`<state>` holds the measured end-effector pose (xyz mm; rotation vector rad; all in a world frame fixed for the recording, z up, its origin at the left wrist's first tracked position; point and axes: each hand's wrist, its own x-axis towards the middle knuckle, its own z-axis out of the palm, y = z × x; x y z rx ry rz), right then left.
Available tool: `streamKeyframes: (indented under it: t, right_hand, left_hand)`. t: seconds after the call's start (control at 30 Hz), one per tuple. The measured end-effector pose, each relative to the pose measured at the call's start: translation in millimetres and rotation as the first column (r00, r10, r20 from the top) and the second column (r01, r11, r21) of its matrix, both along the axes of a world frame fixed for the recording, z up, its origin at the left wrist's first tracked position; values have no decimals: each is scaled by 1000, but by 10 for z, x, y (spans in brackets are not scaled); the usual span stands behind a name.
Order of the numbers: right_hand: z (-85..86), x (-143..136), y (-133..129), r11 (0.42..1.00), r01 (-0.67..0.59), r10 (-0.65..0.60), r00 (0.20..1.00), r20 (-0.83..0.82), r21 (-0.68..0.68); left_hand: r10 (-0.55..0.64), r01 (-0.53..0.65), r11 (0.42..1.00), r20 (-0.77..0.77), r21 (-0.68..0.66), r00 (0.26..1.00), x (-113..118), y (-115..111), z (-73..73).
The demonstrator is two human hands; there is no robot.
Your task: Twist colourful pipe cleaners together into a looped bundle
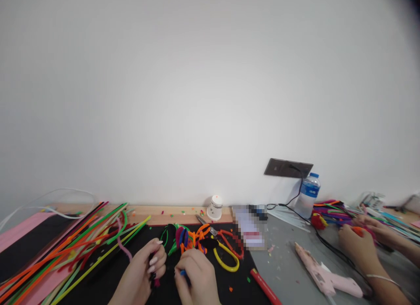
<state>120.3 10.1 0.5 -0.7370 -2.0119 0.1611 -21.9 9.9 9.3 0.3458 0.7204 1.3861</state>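
Note:
My left hand (146, 270) is closed around a dark, fuzzy pipe cleaner piece with a magenta bit (157, 282) showing beneath the fingers. Close beside it, my right hand (197, 274) pinches a small blue piece (184, 277), mostly covered by the fingers. Just beyond both hands lies a heap of bent pipe cleaners (193, 238) in orange, blue, purple and green. Scissors with yellow handles (229, 265) and pliers with red handles (234, 241) rest to the right of the heap, on the black mat (232, 287).
Long pipe cleaners (82, 239) spread across the left side. A white paper cup (215, 208) stands by the wall. On the right are a red tool (264, 287), a pink glue gun (323, 272), a water bottle (308, 195), a black cable (323, 241) and another person's hands (359, 243).

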Motion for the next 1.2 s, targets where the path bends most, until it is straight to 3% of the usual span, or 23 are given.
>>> streamKeyframes:
  t: [0.23, 0.47, 0.67, 0.77, 0.83, 0.93, 1.1, 1.2]
  right_hand:
    - [-19, 6, 3, 999, 10, -12, 999, -30, -50]
    - [-23, -1, -12, 995, -11, 9, 1000, -16, -101]
    - [-80, -63, -34, 956, 67, -49, 996, 69, -285]
    - [-46, -86, -22, 847, 52, -44, 999, 28, -530]
    - [-14, -83, 5, 712, -83, -9, 992, -127, -697]
    - [5, -58, 56, 533, -316, 13, 931, -366, -785]
    - [-44, -24, 108, 402, -474, 30, 862, -506, -784]
    - [-85, -23, 113, 349, -505, 18, 846, -533, -789]
  left_hand:
    - [-12, 17, 999, -103, 48, 995, 43, -13, 5]
    - [-13, 14, 994, -3, 106, 1000, 30, -38, 27]
    - [18, -19, 996, 9, 87, 1000, 60, -29, -75]
    - [-14, 20, 993, -50, 119, 999, 66, -19, -77]
    - [-58, 70, 986, -81, 153, 995, 70, -15, -56]
    - [-95, 117, 978, -128, 175, 987, 83, -12, -38]
    - [-98, 133, 967, -167, 215, 981, 112, -2, -104]
    - [-72, 123, 961, -207, 248, 976, 128, -5, -146]
